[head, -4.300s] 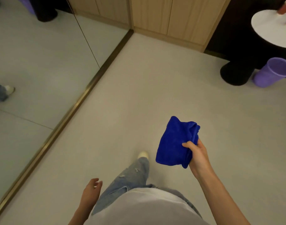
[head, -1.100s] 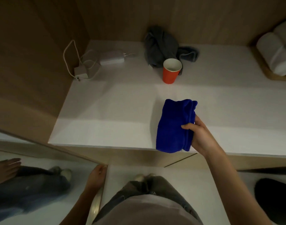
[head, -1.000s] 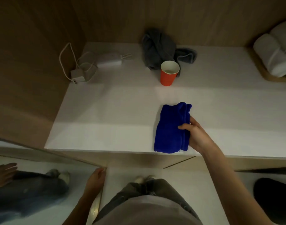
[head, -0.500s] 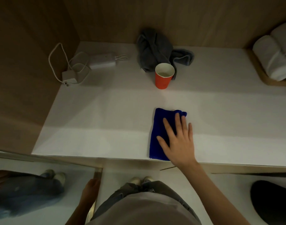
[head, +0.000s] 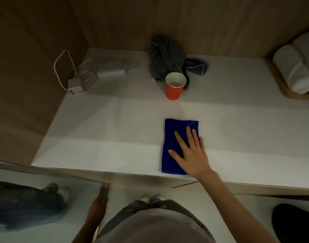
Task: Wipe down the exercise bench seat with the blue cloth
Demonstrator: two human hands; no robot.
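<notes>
Blue cloth [head: 173,146]: folded into an oblong, lying flat on the white counter [head: 97,137] by its near edge, at about 6 o'clock on the surface.
Right hand [head: 192,155]: spread flat on the cloth, fingers straight and apart, pressing down with nothing gripped.
Left hand [head: 97,207]: low at 7 o'clock, against the edge of a mirrored panel [head: 44,199]. Whether it grips, I cannot tell.
Around it: orange cup [head: 174,88] at 12 o'clock from the cloth, grey towel [head: 166,57] just behind it, charger [head: 111,69] at 10 o'clock, rolled white towels [head: 294,71] at 2 o'clock.
Progress: the cloth is down and ready for a stroke — no wiped streak shows, so I'd judge nearly the whole surface is left.
</notes>
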